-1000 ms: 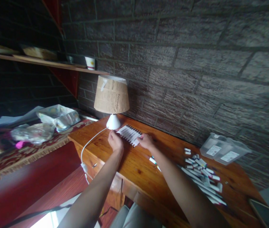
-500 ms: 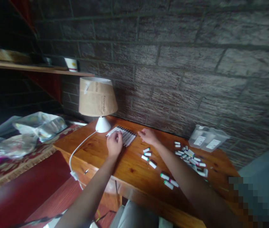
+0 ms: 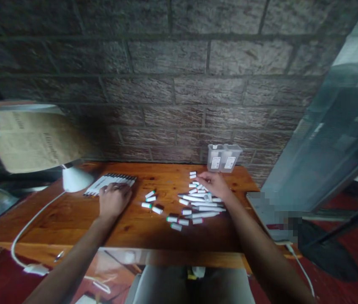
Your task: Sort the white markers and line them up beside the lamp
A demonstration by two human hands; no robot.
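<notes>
A tight row of white markers with black ends [image 3: 103, 181] lies on the wooden table, left of centre. My left hand [image 3: 115, 199] rests palm down on the near right part of this row, fingers laid over the markers. My right hand [image 3: 216, 184] reaches over a loose group of white caps and markers, thumb and fingers slightly apart, nothing visible in them. Two small white caps [image 3: 193, 174] lie just left of its fingertips. Below it, several uncapped white markers [image 3: 207, 208] point in different directions. More caps with coloured ends [image 3: 150, 194] are scattered between the hands.
Two clear plastic cases [image 3: 224, 158] stand at the back right against the brick wall [image 3: 153, 97]. A lamp with a paper shade [image 3: 30, 135] stands at the left, its white cord [image 3: 23, 226] running over the table's front edge. A grey flat object [image 3: 261, 211] lies at the right edge.
My view has swung to the right. My right hand has moved right, from beside the marker row to the loose caps and markers. The left hand has stayed at the row, its fingers now lying flatter.
</notes>
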